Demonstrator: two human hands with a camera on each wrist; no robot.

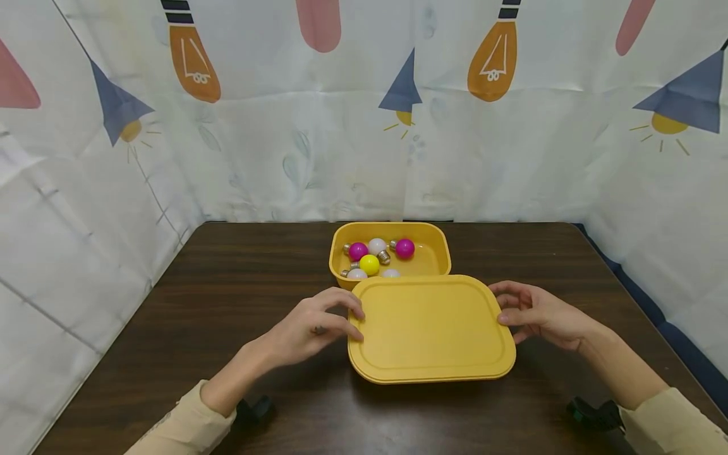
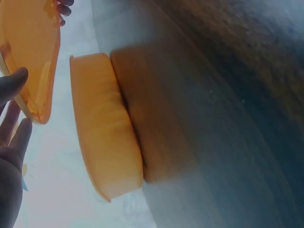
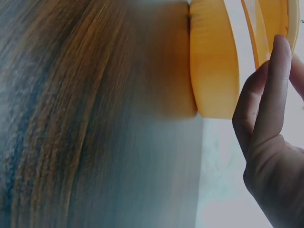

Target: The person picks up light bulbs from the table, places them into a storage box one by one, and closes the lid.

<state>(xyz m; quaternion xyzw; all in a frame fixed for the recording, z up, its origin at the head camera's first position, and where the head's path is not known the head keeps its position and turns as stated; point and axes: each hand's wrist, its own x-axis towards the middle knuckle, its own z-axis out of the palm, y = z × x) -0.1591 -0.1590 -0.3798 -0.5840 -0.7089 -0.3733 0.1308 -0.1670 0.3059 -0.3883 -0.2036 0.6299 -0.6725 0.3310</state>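
Observation:
Both hands hold a yellow lid (image 1: 431,328) by its two short sides, raised over the table in front of a yellow box. My left hand (image 1: 309,323) pinches the left edge with thumb and fingers; my right hand (image 1: 540,314) grips the right edge likewise. Behind the lid stands the yellow box (image 1: 435,256), uncovered, with several bulbs inside: magenta bulbs (image 1: 405,248), a yellow bulb (image 1: 369,265) and white bulbs (image 1: 377,246). The lid overlaps the box's front rim in the head view. In the left wrist view the lid (image 2: 33,52) hangs apart from the box (image 2: 104,128).
A dark brown wooden table (image 1: 256,265) bears the box. White patterned cloth (image 1: 352,151) hangs behind and at both sides. Dark blue material (image 1: 643,297) shows along the table's right edge. Black wrist devices (image 1: 594,414) sit under the sleeves.

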